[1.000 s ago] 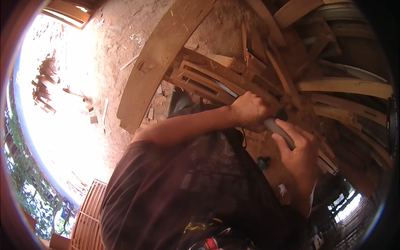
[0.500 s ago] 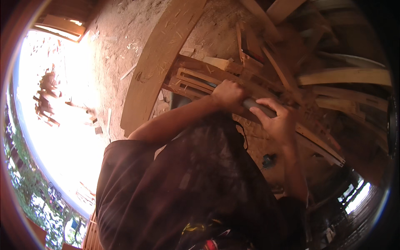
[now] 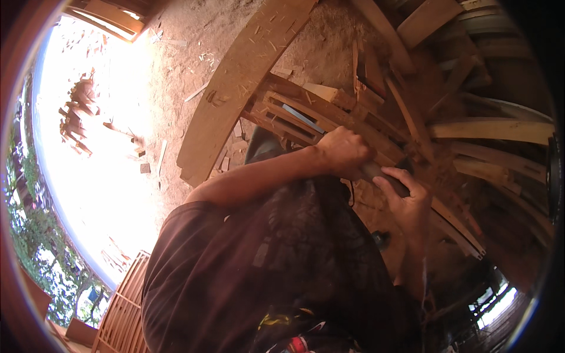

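Note:
My left hand (image 3: pixel 346 152) is closed in a fist around one end of a dark grey, rounded bar (image 3: pixel 400 186), whose kind I cannot make out. My right hand (image 3: pixel 409 197) grips the other end, thumb and forefinger along it. Both hands are over a slotted wooden frame (image 3: pixel 285 125) that slants from upper left to lower right. A narrow pale metal strip (image 3: pixel 303 119) lies along one slot, in line with the left fist. Whether strip and bar are joined is hidden by the fist.
A wide curved plank (image 3: pixel 226 88) sprinkled with shavings crosses the frame's far end. Curved timbers (image 3: pixel 491 130) are piled at right. Offcuts (image 3: pixel 239 130) lie beside the frame on the dirt ground (image 3: pixel 176 67). A slatted wooden piece (image 3: pixel 120 306) stands at lower left.
Both hands, still gripping the bar, have shifted down and right along the frame. More of the metal strip shows behind the left fist. The whole view has turned slightly.

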The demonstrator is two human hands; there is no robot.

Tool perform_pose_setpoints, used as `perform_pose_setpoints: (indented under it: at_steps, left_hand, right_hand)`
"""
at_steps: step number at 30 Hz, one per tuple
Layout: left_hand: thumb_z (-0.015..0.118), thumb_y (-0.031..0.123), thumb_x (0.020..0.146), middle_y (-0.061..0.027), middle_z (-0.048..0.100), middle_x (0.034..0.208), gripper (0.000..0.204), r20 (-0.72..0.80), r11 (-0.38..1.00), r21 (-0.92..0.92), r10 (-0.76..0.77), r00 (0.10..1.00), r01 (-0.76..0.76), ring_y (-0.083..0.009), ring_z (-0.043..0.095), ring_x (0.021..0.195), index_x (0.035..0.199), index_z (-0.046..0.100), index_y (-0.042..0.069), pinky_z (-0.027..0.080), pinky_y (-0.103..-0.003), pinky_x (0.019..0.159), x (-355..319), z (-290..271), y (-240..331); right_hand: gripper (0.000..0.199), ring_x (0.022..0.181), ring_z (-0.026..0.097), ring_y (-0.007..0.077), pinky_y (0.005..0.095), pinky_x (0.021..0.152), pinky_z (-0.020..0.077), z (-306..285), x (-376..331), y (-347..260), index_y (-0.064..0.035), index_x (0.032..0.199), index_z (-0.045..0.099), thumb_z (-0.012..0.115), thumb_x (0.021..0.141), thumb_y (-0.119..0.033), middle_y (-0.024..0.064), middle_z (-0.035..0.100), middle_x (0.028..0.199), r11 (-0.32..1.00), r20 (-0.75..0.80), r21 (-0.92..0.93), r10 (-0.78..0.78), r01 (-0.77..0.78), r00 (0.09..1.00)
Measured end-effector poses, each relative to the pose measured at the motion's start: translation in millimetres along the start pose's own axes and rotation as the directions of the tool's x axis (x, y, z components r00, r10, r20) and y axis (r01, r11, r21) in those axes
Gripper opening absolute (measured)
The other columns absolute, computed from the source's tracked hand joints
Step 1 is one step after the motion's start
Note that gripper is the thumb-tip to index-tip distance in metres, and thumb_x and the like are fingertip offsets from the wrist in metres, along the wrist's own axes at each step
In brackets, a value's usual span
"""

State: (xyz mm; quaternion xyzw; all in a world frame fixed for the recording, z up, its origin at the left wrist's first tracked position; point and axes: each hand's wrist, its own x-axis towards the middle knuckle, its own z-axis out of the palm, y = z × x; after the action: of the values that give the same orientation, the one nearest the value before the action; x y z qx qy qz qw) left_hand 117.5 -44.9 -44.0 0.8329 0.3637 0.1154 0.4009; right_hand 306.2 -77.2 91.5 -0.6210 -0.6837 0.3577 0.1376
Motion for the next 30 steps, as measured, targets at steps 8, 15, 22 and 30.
perform_pose_setpoints:
  at_steps: [8, 15, 22, 30]
  left_hand:
    - [0.079, 0.029, 0.076, -0.0136, 0.077, 0.088, 0.029, 0.031, 0.991, -0.104, -0.082, 0.996, 0.085, -0.0358, 0.077, 0.089, 0.1, 0.08, 0.013, 0.061, -0.048, 0.08, -4, -15, -12]
    - [0.08, 0.039, 0.081, -0.0163, 0.078, 0.091, 0.036, 0.076, 0.992, 0.061, -0.117, 0.99, 0.113, -0.0345, 0.079, 0.09, 0.1, 0.078, 0.008, 0.062, -0.047, 0.08, 10, 20, -17]
    - [0.078, 0.033, 0.078, -0.0152, 0.077, 0.089, 0.035, 0.145, 0.99, 0.095, -0.12, 0.982, 0.107, -0.0364, 0.078, 0.088, 0.101, 0.077, 0.007, 0.063, -0.047, 0.079, 8, 5, -11]
    - [0.081, 0.045, 0.084, -0.0145, 0.078, 0.092, 0.04, 0.009, 0.996, -0.009, -0.084, 0.996, 0.084, -0.0356, 0.078, 0.095, 0.105, 0.079, 0.011, 0.062, -0.048, 0.084, 3, 17, -18]
  right_hand:
    - [0.025, 0.088, 0.081, 0.0257, 0.0335, 0.077, 0.0608, 13, 19, -2, -0.0029, 0.102, 0.081, 0.091, 0.086, -0.019, 0.0153, 0.081, 0.096, 0.999, -0.007, 0.031, 0.016, -0.016, 1.0]
    - [0.024, 0.088, 0.08, 0.0248, 0.0336, 0.078, 0.0609, 31, 13, 58, -0.0026, 0.1, 0.08, 0.091, 0.086, -0.019, 0.0145, 0.081, 0.095, 0.982, 0.034, 0.164, 0.085, -0.089, 0.996]
    - [0.023, 0.093, 0.076, 0.0159, 0.0329, 0.082, 0.059, 22, 11, 45, -0.0023, 0.105, 0.08, 0.089, 0.088, -0.015, 0.0113, 0.081, 0.099, 0.988, 0.054, 0.133, 0.07, -0.076, 0.996]
    - [0.025, 0.081, 0.079, 0.0213, 0.0334, 0.072, 0.0594, 32, 13, 48, -0.0037, 0.097, 0.08, 0.092, 0.085, -0.022, 0.0113, 0.08, 0.087, 0.988, -0.008, 0.142, 0.061, -0.059, 0.998]
